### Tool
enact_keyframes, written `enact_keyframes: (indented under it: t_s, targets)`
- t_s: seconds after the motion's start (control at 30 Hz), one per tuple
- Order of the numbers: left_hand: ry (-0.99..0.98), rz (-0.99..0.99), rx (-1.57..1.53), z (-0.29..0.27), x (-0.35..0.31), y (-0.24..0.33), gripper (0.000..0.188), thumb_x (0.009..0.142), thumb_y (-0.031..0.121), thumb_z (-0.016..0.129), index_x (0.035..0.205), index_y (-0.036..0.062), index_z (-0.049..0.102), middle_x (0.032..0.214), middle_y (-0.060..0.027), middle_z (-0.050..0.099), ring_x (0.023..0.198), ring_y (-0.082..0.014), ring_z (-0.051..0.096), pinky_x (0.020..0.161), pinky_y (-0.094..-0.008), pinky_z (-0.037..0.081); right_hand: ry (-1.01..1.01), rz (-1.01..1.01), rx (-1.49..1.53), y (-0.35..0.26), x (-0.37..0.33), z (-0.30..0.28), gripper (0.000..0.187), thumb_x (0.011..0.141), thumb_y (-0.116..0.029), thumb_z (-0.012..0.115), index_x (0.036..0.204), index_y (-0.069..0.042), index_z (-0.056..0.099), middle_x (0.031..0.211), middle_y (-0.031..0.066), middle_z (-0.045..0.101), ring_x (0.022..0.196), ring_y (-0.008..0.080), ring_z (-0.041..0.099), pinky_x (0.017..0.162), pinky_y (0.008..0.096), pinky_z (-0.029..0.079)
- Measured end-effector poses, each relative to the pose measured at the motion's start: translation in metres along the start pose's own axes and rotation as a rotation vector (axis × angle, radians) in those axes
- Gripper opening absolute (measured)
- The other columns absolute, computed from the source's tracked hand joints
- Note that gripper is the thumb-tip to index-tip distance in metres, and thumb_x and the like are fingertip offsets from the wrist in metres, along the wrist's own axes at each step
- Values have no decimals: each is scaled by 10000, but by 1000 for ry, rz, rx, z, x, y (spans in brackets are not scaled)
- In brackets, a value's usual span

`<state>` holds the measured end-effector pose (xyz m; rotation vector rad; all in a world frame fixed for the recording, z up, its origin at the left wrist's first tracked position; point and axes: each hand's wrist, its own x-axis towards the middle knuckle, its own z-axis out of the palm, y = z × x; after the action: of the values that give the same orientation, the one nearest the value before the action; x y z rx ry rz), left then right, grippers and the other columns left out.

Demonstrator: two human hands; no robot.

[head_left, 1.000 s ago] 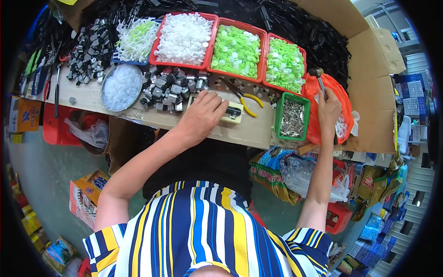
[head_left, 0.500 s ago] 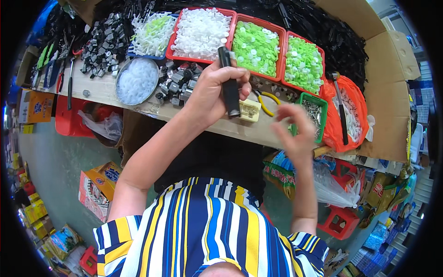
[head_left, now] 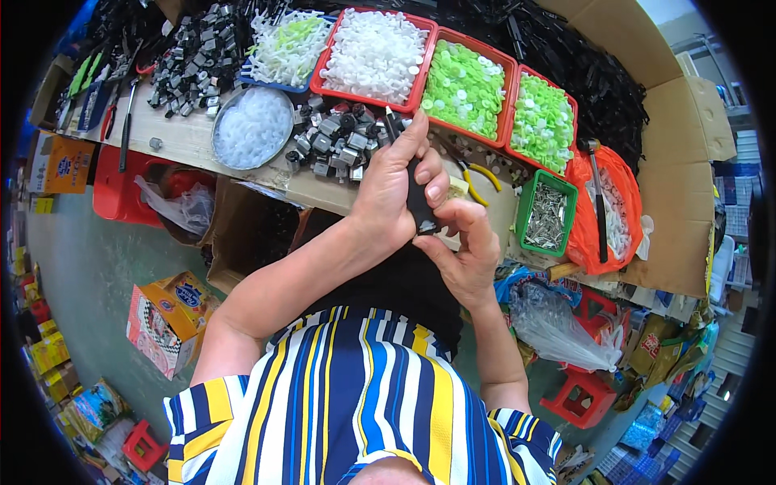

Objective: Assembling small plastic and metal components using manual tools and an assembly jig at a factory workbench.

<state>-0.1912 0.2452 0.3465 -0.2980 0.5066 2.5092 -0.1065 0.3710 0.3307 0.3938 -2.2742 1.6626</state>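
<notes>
My left hand (head_left: 392, 190) is wrapped round a long black plastic casing (head_left: 418, 198), held slanted over the front edge of the workbench. A thin pale tip sticks out at its far end. At the near end, where something small and light shows, the thumb and forefinger of my right hand (head_left: 470, 252) pinch together against the casing. Whatever they hold is too small to make out. Just behind my hands lie a pale yellow block (head_left: 457, 187), partly covered, and yellow-handled pliers (head_left: 482, 184). A green tray (head_left: 525, 212) of small metal pins stands to the right.
Red trays hold white (head_left: 321, 81) and green (head_left: 510, 97) plastic parts. Left of them are a round dish (head_left: 218, 133) of clear pieces and small metal motors (head_left: 331, 141). A hammer (head_left: 600, 206) rests on a red bag (head_left: 575, 174). Cardboard (head_left: 687, 194) walls the right side.
My right hand has come left from beside the green tray to the casing's near end. My left hand has shifted slightly right and nearer, still gripping the casing. The whole view has shifted slightly.
</notes>
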Motion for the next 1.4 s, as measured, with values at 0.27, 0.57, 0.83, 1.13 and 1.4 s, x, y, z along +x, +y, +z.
enact_keyframes:
  t_s: [0.27,0.57,0.83,1.13,1.4]
  targets:
    - [17,-14,-19,4,-14,-3,385,984,406,601,768,141,425,562,1,391,467,-154,463,435,-296,368,-52,57,49,-11,-3,-5,420,762,-69,838,1091,-14,583,944,85,667,805,163,660,685,288,544]
    - [82,76,252,-34,-19,9,414,1022,517,448,924,120,510,636,-24,484,517,-176,529,479,-294,408,-183,73,-474,32,26,-68,198,801,-50,716,951,-3,596,1027,147,614,950,355,630,804,398,513]
    - [45,130,549,-38,-27,9,382,1057,452,404,1030,81,491,768,-15,544,556,-121,563,520,-249,456,-352,99,-957,66,50,-62,186,724,-43,662,883,18,586,1065,172,556,980,387,534,821,484,499]
    - [23,153,725,-57,-37,13,314,1068,331,429,1072,37,540,777,-32,556,630,-122,586,576,-241,457,-301,69,-1293,63,51,-51,156,644,-59,662,796,-26,661,937,117,598,975,311,552,728,438,440]
    - [-54,277,1036,-51,-36,7,275,1055,252,488,1180,22,575,758,10,525,668,-62,490,634,-226,438,-207,-14,-649,16,29,-62,188,692,65,559,870,27,607,1131,166,635,1036,355,600,863,438,465]
